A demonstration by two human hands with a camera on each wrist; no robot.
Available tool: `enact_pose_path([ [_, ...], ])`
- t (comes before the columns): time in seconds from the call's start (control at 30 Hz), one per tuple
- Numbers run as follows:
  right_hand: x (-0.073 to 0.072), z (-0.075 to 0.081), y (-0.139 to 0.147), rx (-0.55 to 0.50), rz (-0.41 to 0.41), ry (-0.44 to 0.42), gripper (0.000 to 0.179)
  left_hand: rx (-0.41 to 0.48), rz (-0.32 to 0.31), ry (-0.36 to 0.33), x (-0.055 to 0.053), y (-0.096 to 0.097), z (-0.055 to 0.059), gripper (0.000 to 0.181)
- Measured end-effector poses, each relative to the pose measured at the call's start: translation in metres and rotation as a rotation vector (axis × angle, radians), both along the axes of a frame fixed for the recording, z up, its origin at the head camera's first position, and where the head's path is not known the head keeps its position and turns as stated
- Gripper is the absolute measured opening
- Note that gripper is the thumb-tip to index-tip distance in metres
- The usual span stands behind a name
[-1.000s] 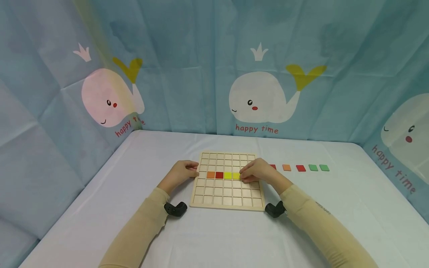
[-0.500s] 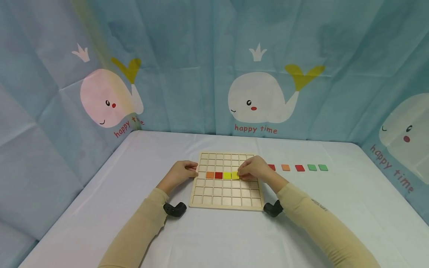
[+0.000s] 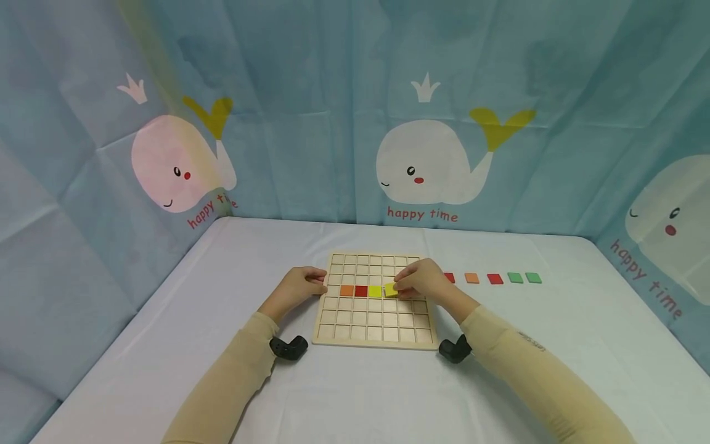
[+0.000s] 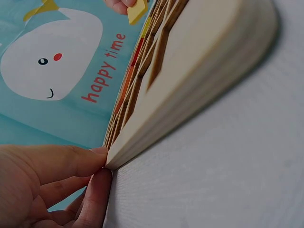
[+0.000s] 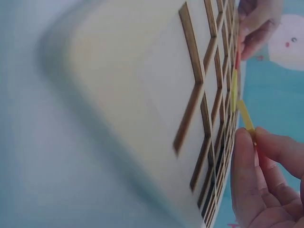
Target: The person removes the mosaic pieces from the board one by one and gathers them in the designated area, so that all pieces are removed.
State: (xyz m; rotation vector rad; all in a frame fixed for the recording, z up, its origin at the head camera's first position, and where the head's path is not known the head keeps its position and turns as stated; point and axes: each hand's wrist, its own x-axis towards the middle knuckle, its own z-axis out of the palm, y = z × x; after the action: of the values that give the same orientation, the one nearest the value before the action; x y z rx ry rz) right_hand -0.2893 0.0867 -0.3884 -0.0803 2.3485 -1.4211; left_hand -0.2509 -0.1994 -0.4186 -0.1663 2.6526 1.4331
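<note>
A square wooden grid board (image 3: 374,335) lies on the white-covered table. My left hand (image 3: 293,291) holds its left edge, thumb and forefinger pinching the rim in the left wrist view. Between the thumb and fingers of my right hand (image 3: 426,281) is a yellow square tile (image 5: 245,115), tilted and raised off the grid in the right wrist view. Left of it, one row of cells holds an orange tile (image 3: 346,290), a dark red tile (image 3: 361,291) and another yellow tile (image 3: 375,291). My right hand covers the cells at that row's right end.
Right of the board lies a row of loose tiles: a red tile (image 3: 450,277) partly behind my hand, an orange tile (image 3: 471,278), another red tile (image 3: 495,279) and two green tiles (image 3: 515,277). A blue whale-print curtain (image 3: 310,166) stands behind the table.
The yellow tile at my right fingertips was level with its row; now it is tipped up and lifted from the board. My left hand stays at the board's edge.
</note>
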Motion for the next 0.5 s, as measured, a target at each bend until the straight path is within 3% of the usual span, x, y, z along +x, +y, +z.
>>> enact_pose_path([
  [0.5,0.007,0.013,0.050,0.077,-0.035,0.000,0.027,-0.002,0.012,-0.018,-0.002,0.000,-0.004,0.046],
])
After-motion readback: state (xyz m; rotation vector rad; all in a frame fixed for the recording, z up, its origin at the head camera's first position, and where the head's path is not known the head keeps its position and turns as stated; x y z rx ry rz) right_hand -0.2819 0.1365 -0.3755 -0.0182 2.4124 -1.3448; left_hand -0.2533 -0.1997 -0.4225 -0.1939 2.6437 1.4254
